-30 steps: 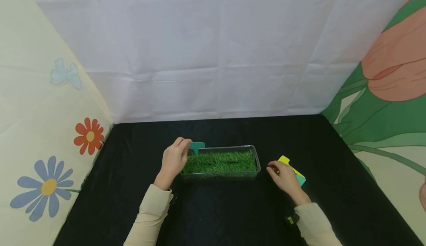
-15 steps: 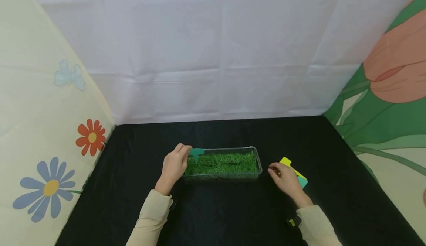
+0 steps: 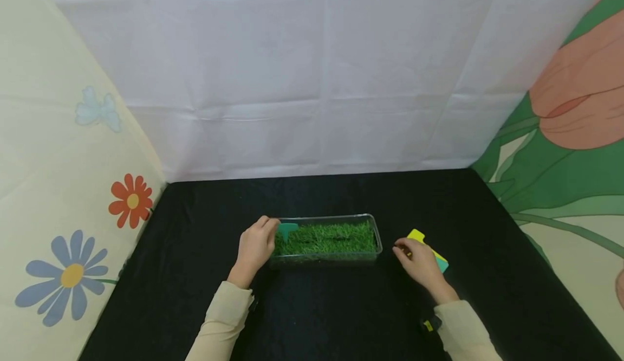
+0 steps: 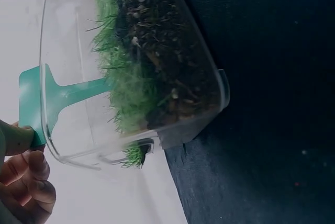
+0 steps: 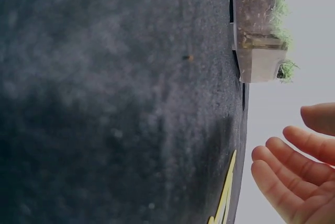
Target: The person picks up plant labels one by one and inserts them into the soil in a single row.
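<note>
A clear tray [image 3: 322, 255] of soil and green grass [image 3: 331, 237] stands on the black cloth. At its left end the left hand [image 3: 254, 244] pinches the wide top of a teal T-shaped tag [image 3: 287, 227]. In the left wrist view, the stem of the tag [image 4: 78, 90] reaches into the grass, its tip hidden. The right hand [image 3: 420, 263] hovers right of the tray with fingers loosely bent, holding nothing; in the right wrist view the hand [image 5: 303, 171] shows an empty palm. Yellow and teal tags [image 3: 441, 263] lie beside and partly behind it.
A white cloth backdrop [image 3: 302, 79] rises behind the black-covered table [image 3: 312, 307]. Side panels with printed flowers flank the table, a red and a blue flower [image 3: 71, 275] on the left and a large pink bloom [image 3: 580, 101] on the right.
The left hand and the pinched teal tag have moved down, so the tag stands lower in the grass at the tray's left end. The right hand has barely moved.
</note>
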A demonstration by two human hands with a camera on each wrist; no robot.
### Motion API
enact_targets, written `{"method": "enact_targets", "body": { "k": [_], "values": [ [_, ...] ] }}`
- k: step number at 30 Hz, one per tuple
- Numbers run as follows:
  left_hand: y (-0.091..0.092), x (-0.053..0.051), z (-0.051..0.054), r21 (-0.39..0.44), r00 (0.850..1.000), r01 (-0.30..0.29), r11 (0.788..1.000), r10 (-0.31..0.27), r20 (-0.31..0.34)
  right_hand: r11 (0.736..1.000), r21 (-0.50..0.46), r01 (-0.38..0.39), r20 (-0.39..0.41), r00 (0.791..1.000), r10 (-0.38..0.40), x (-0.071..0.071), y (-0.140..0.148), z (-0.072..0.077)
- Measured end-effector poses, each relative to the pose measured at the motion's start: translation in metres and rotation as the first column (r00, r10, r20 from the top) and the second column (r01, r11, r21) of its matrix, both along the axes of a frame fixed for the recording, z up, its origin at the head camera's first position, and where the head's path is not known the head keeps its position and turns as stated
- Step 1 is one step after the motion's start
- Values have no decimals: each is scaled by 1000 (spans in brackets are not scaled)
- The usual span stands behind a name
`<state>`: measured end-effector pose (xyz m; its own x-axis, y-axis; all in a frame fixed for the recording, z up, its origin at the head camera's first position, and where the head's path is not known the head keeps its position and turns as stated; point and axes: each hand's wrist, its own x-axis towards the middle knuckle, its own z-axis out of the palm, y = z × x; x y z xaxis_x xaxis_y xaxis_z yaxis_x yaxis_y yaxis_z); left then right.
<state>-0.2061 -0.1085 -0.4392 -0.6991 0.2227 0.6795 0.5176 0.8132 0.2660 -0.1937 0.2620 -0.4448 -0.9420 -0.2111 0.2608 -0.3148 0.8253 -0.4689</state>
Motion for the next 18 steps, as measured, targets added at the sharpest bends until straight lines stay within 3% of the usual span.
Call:
{"method": "enact_targets", "body": {
  "k": [18],
  "values": [
    [0,2,-8,21,999,-6,1000,5,53,1000,-4,-6,12,1000,6,2,0,-1]
  ]
}}
